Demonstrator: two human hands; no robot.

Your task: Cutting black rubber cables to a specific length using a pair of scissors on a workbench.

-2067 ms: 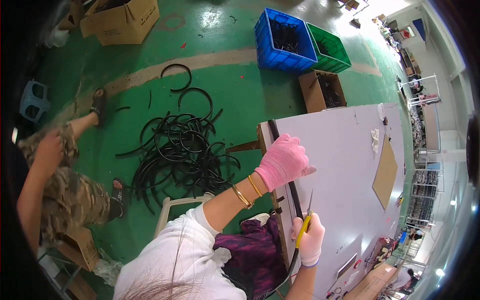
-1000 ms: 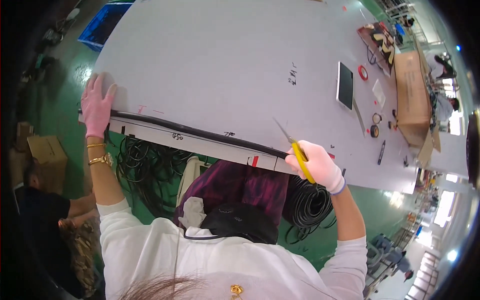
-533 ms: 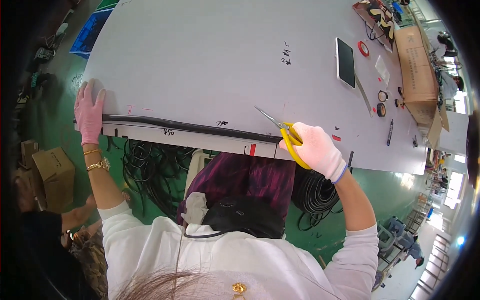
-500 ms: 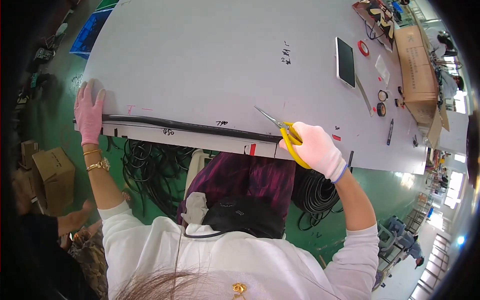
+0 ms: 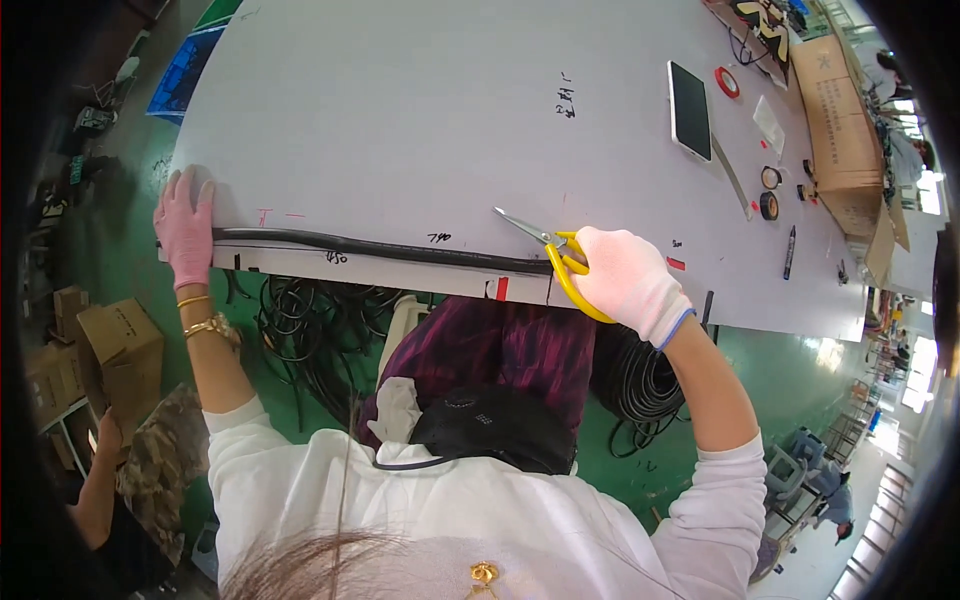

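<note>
Lengthwise along the near edge of the desk [image 5: 400, 130] lies a black tube [image 5: 400, 253], gently bowed, its right end just beside the yellow-handled scissors [image 5: 556, 272]. At its left end, my left hand [image 5: 186, 230], in a pink glove, rests across the tube with the fingers extended and slightly apart; whether the palm presses down cannot be told. My right hand [image 5: 630, 283], in a paler glove, is closed around the scissors, their blades pointing up and to the left over the desk; whether its fingertips also pinch the tube end is hidden. Handwritten marks and a red strip [image 5: 502, 289] border the tube. Farther to the right on the desk are a white-framed tablet [image 5: 690, 112], a metal strip [image 5: 732, 178], a roll of red tape [image 5: 727, 82], a roll of black tape [image 5: 769, 206] and a black marker [image 5: 790, 253], with a cardboard box [image 5: 838, 115] beyond. Below the desk edge, loose black tubing [image 5: 320, 330] lies at left and a thick black coil [image 5: 637, 378] at right, over the green floor [image 5: 625, 500]. At lower left, a co-worker in camouflage trousers [image 5: 165, 455] is near some cartons [image 5: 122, 345].
</note>
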